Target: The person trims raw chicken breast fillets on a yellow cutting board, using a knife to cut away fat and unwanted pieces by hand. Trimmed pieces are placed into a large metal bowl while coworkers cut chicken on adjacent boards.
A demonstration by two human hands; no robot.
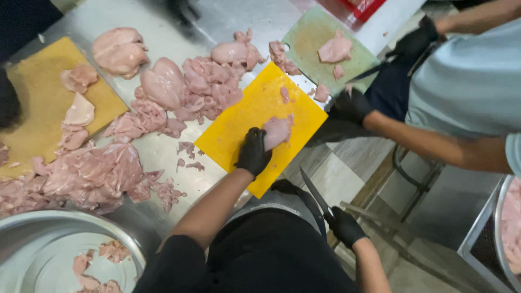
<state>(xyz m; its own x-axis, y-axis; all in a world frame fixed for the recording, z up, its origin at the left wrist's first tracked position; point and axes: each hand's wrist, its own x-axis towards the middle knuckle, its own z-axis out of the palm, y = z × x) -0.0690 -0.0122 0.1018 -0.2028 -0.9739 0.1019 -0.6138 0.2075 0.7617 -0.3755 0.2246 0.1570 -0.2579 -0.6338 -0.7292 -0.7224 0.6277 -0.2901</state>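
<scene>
A steel worktop [157, 149] fills most of the view, strewn with raw chicken, and a tiled floor shows off its edge. The bright yellow cutting board [247, 125] lies at the table's edge and serves as the landmark here. On the board's near side, the person's left hand [253, 152], in a black glove, is closed over a pale chicken piece [278, 131], pressing it down on the board. The right hand [345, 226], also gloved in black, is off the board, below and to the right of it over the floor, and grips the handle of a knife [316, 193] whose blade points up toward the board's lower corner without touching it.

A big heap of chicken pieces [190, 89] lies on the steel just beyond and left of the board. Farther left sits a duller ochre cutting board [43, 103] with a few cuts on it. Below and left of the yellow board, a round metal bowl [59, 255] holds some scraps. Past the yellow board's far right corner lies a green cutting board [315, 40] bearing a chicken cut. A co-worker in a light shirt stands right of the yellow board, with one black-gloved hand [351, 106] just beside its right edge.
</scene>
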